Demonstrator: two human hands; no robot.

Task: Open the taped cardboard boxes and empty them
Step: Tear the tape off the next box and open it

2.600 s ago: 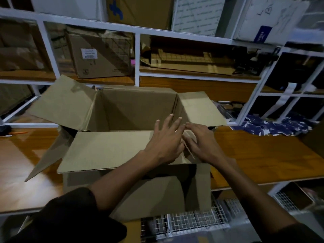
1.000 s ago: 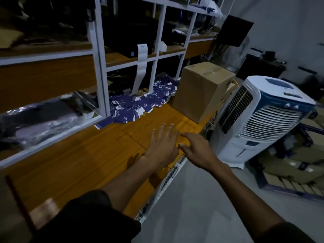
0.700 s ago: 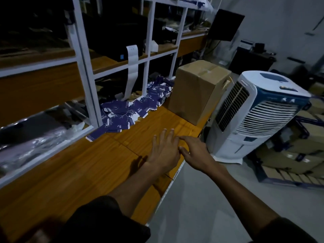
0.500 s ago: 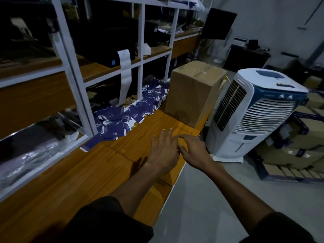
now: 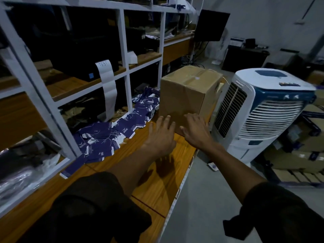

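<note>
Reaching for taped box — left hand, right hand empty

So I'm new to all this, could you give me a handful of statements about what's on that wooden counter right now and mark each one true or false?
1. The cardboard box on the counter is closed, with tape across its top. True.
2. The left hand grips a knife. False: both hands are empty, fingers spread, reaching toward the box.
3. Blue paper tags lie scattered on the counter to the left of the box. True.
4. The white air cooler sits on the counter. False: it stands on the floor, to the right of the box.
5. The right hand has lifted the box off the counter. False: the box rests on the counter, with that hand near its lower front edge.
</note>
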